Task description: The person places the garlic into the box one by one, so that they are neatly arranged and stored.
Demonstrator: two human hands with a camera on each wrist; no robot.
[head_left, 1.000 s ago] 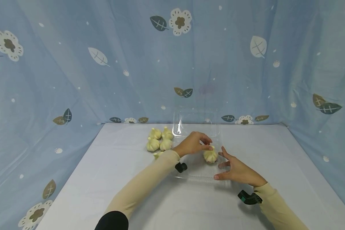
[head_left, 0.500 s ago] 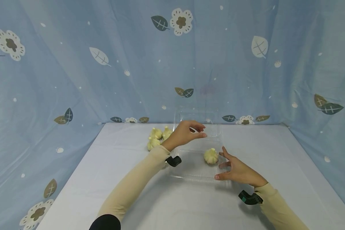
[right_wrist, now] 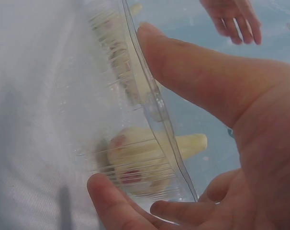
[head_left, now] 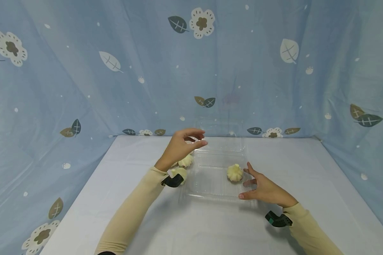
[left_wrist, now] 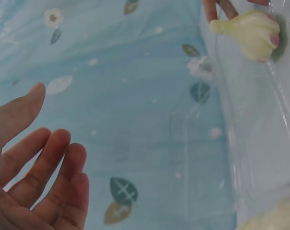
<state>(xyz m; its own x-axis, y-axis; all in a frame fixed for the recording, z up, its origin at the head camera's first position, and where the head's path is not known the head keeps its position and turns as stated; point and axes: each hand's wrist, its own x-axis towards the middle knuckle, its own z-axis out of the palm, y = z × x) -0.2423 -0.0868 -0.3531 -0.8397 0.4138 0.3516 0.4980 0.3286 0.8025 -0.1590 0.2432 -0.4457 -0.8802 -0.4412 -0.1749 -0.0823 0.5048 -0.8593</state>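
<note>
A clear plastic clamshell box (head_left: pixel 207 184) lies on the table with its lid (head_left: pixel 221 141) tipped up at the back. One garlic bulb (head_left: pixel 234 173) sits inside, near the right wall. Over the far left corner my left hand (head_left: pixel 182 147) hovers with fingers loosely bent and nothing in them, as the left wrist view also shows. It partly covers several garlic bulbs (head_left: pixel 179 173) left of the box. My right hand (head_left: pixel 265 189) rests at the box's right side, thumb and fingers spread along the outer wall. In the right wrist view the thumb (right_wrist: pixel 193 67) reaches the rim.
A white cloth covers the table (head_left: pixel 210 226). Behind it hangs a blue patterned curtain (head_left: pixel 140 63), close to the raised lid. Black wrist cameras (head_left: pixel 278 219) are strapped on both forearms.
My left hand has left the bulb inside the box and moved left and back, toward the bulbs beside it. The right hand has stayed in place.
</note>
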